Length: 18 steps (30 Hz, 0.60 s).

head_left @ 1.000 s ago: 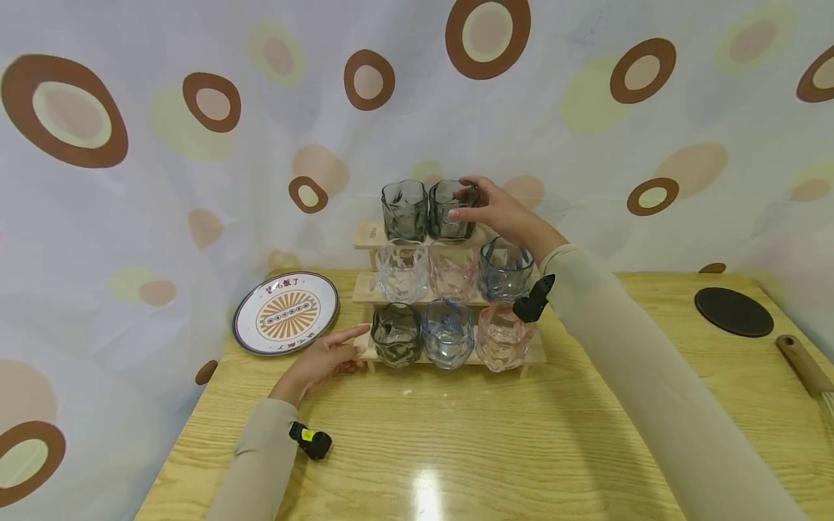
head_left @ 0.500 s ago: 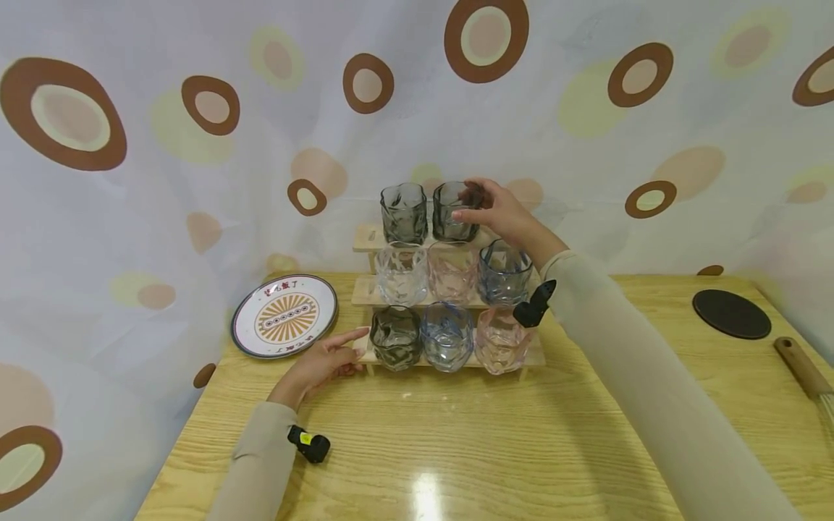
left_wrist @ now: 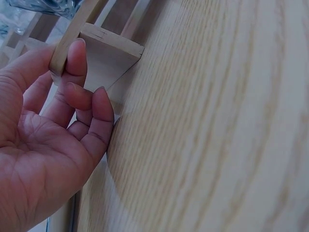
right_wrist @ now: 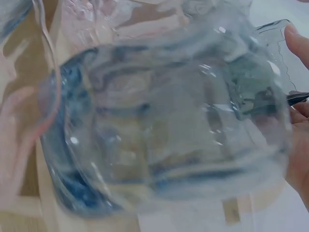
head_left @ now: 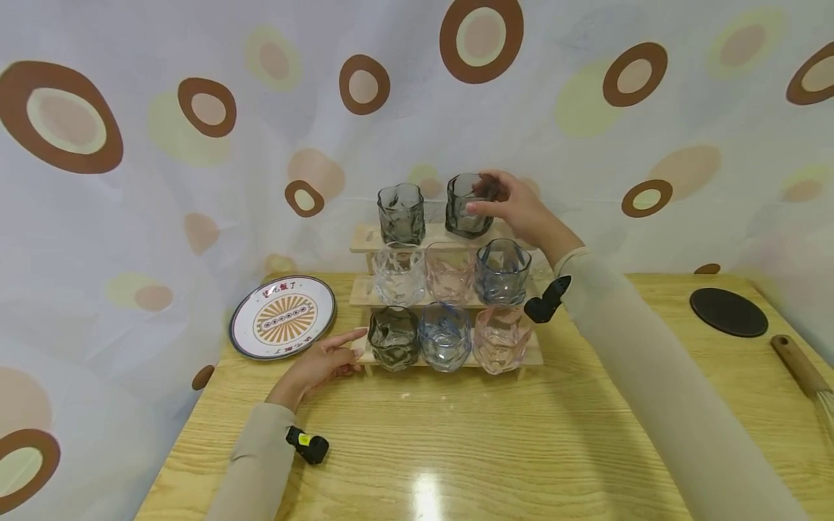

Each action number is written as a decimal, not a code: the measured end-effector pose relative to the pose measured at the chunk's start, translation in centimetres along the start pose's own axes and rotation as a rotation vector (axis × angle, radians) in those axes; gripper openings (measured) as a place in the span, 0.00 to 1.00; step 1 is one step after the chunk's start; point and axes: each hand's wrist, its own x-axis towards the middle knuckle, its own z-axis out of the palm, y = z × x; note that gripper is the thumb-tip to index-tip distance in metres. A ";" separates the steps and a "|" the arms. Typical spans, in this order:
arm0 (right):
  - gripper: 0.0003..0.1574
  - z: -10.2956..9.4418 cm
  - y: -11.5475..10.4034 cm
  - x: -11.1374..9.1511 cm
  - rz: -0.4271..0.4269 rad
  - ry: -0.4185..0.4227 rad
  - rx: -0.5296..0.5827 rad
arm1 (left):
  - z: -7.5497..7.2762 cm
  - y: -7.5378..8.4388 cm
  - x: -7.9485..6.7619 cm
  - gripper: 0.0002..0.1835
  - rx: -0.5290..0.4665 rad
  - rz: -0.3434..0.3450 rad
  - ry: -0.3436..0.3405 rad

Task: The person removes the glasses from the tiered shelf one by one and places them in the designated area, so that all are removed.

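At the top tier of a three-step wooden rack (head_left: 363, 291), my right hand (head_left: 524, 213) holds a dark grey glass (head_left: 461, 211) between thumb and fingers, slightly tilted. Another grey glass (head_left: 400, 217) stands to its left on the same tier. My left hand (head_left: 321, 367) is at the left end of the bottom shelf; in the left wrist view its fingers (left_wrist: 77, 58) pinch the wooden board's end (left_wrist: 113, 41). In the right wrist view a blue glass (right_wrist: 159, 130) fills the foreground and partly hides the held glass, with the right fingers at the right edge.
A clear, a pink and a blue glass (head_left: 502, 273) stand on the middle tier; a grey, a blue (head_left: 446, 340) and a pink glass on the bottom. A patterned plate (head_left: 283, 317) lies left. A black round mat (head_left: 728, 312) and a wooden-handled whisk (head_left: 798, 365) lie right.
The right hand has moved the grey glass to the right and slightly up, widening the gap to the other grey glass. The left hand stays at the rack.
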 end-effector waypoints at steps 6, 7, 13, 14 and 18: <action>0.47 -2.3 -0.3 -0.9 -0.009 0.038 -0.017 | 0.0 -0.1 0.3 0.30 0.002 0.002 -0.003; 0.46 -2.7 -0.3 -1.1 -0.013 0.046 -0.015 | 0.0 -0.1 0.4 0.30 0.002 0.004 -0.004; 0.43 -5.5 0.2 -2.5 -0.010 0.094 -0.023 | -0.1 0.2 0.4 0.30 0.011 0.014 -0.007; 0.43 -5.9 0.3 -2.7 -0.005 0.098 -0.030 | -0.1 0.2 0.4 0.30 0.011 0.014 -0.006; 0.44 -7.7 0.6 -3.7 0.018 0.104 0.004 | -0.3 0.0 0.4 0.31 0.006 0.006 -0.012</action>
